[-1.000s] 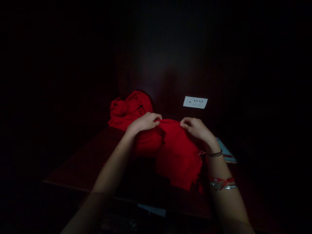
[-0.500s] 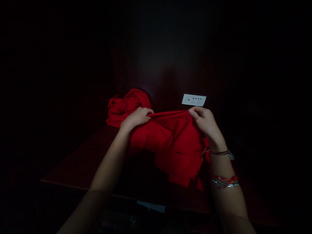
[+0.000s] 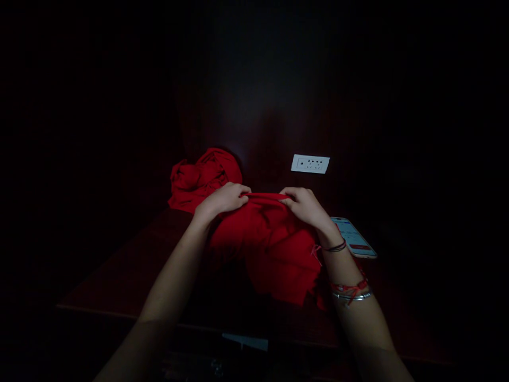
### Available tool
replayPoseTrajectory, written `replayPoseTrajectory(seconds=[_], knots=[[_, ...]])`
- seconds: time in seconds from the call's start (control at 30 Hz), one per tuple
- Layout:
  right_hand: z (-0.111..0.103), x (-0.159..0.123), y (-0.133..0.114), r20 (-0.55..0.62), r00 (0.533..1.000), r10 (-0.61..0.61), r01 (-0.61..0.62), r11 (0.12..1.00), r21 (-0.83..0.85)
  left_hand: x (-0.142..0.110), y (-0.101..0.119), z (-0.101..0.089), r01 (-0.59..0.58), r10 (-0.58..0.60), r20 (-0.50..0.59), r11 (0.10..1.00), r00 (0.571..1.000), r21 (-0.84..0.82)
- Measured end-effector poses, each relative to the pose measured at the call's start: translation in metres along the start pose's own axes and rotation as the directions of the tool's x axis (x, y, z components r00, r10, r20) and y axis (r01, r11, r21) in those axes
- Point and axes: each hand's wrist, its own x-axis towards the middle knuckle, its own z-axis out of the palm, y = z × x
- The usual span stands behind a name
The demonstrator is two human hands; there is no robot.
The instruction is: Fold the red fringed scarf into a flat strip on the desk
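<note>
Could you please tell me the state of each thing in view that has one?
Red cloth: creased, far edge held
Left hand: closed on that edge
Right hand: pinching the same edge
Red heap: crumpled; whether joined to the cloth, unclear
Phone: lying face up, screen lit
Wall socket: no plug visible in it

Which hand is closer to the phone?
Right: the right hand pinches the red cloth just left of the phone. The left hand holds that cloth too, but farther left of the phone.
</note>
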Motion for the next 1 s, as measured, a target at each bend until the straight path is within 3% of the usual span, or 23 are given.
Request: replayPoseTrajectory(seconds=[0.07,0.17,0.23,0.33,0.43,0.57,0.7,0.77,0.87,1.0], knots=[[-0.008,-0.002,0.010,-0.008,0.999,0.048,-0.048,0.999,0.025,0.002,-0.010,0.004,0.104,-0.101,-0.042,0.992,0.994,0.065],[-0.015,-0.007,0.025,0.111,0.986,0.123,-0.126,0.992,0.026,0.005,-0.019,0.010,0.182,-0.177,-0.061,0.979,0.982,0.094],[-0.013,-0.008,0.028,0.161,0.980,0.118,-0.123,0.992,0.023,0.005,-0.017,0.011,0.130,-0.128,-0.050,0.991,0.991,0.040],[-0.002,-0.007,0.019,0.138,0.990,-0.025,0.021,0.999,0.035,0.003,-0.006,0.010,-0.037,0.033,-0.033,0.991,0.999,-0.127],[0.011,-0.002,0.007,0.111,0.984,-0.137,0.138,0.990,-0.007,0.001,0.004,0.006,-0.123,0.113,-0.054,0.965,0.992,-0.230],[0.021,0.002,0.001,0.107,0.985,-0.138,0.143,0.989,-0.040,-0.001,0.007,0.000,-0.173,0.154,-0.094,0.952,0.984,-0.253],[0.024,0.002,0.006,-0.015,0.993,-0.115,0.113,0.991,-0.068,-0.004,0.010,-0.005,-0.239,0.226,-0.079,0.931,0.971,-0.275],[0.025,0.002,0.008,0.060,0.992,-0.113,0.117,0.991,-0.071,-0.004,0.011,-0.004,-0.244,0.232,-0.076,0.931,0.970,-0.273],[0.022,0.002,0.009,0.133,0.988,-0.077,0.085,0.995,-0.055,-0.001,0.004,0.003,-0.146,0.130,-0.102,0.974,0.986,-0.174],[0.009,0.001,0.010,0.004,0.999,-0.045,0.045,0.999,0.031,0.004,-0.019,0.014,0.125,-0.125,-0.150,0.992,0.981,-0.014]])
